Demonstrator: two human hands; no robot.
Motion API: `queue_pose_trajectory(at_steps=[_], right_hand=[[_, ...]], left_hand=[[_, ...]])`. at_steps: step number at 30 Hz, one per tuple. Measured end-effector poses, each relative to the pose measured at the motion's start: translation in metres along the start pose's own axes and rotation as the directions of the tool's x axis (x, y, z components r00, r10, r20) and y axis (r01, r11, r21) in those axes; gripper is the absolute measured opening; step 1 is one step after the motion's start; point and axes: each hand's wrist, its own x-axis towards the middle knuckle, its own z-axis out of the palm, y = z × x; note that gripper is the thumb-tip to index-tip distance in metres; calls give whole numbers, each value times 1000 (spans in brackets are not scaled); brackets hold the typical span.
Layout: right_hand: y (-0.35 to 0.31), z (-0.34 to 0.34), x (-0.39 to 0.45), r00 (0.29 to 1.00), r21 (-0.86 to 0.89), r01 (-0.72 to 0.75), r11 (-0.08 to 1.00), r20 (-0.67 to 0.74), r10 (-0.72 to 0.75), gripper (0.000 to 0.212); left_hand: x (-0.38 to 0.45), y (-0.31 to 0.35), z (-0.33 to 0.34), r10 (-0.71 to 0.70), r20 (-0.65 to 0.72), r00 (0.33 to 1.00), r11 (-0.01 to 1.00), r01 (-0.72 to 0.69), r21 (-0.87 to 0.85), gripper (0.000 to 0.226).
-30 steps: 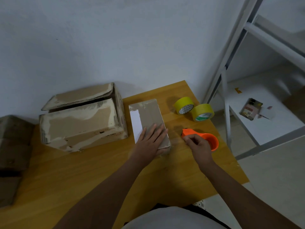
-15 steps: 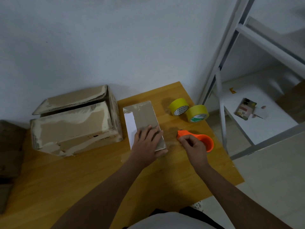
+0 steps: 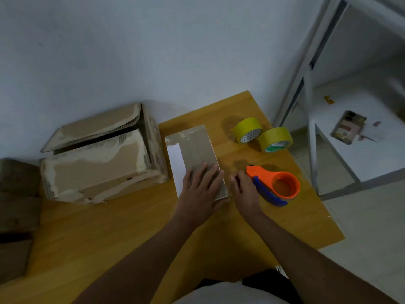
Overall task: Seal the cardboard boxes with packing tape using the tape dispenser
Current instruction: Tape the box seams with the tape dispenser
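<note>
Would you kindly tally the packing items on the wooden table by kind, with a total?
Cardboard boxes: 2, large cardboard box and small flat box
Yellow tape rolls: 2, left roll and right roll
Orange tape dispenser: 1
Total: 5
</note>
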Motion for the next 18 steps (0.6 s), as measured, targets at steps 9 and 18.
queue_pose_trajectory(at_steps=[9, 18], right_hand=[[0, 11, 10, 992, -1, 45, 999, 119, -45, 31], [10, 12, 19, 953, -48, -77, 996, 290, 87, 16]], left_hand=[[2, 2, -3, -11, 24, 1000, 1000, 12, -9, 68], [3, 1, -2, -33, 63, 997, 999, 33, -8, 71]])
